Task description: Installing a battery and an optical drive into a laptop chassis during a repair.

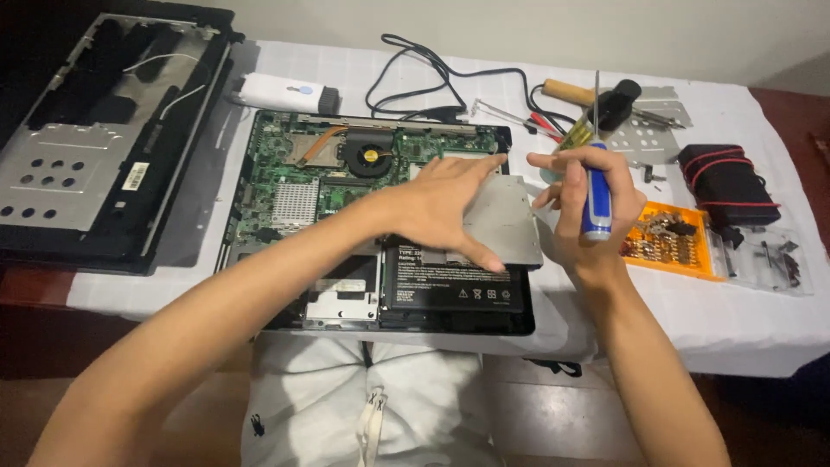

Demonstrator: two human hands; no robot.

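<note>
**Two hands over an opened laptop**

Two hands work above the laptop (346, 225), which lies open-bellied near the front edge of the table (743, 320). The left hand (445, 207) is spread flat, fingers straight and together, palm pressing down on a grey metal drive (510, 225) at the laptop's right edge; it presses rather than grips. The right hand (584, 212) is clenched around a screwdriver (596, 186) with a blue and yellow handle, shaft pointing up, just beside the drive's right side.

The left hand covers much of the drive and part of the board beneath, so how the drive sits in its bay cannot be told. The battery (454, 285) shows below the hand, touching the drive's front edge. Whether the right fingertips touch the drive is unclear. An orange tray (692, 259) of small screws sits right of the hand; its contents are too small to make out. A black cover (95, 147) at the table's left end is cut off by the frame.
</note>
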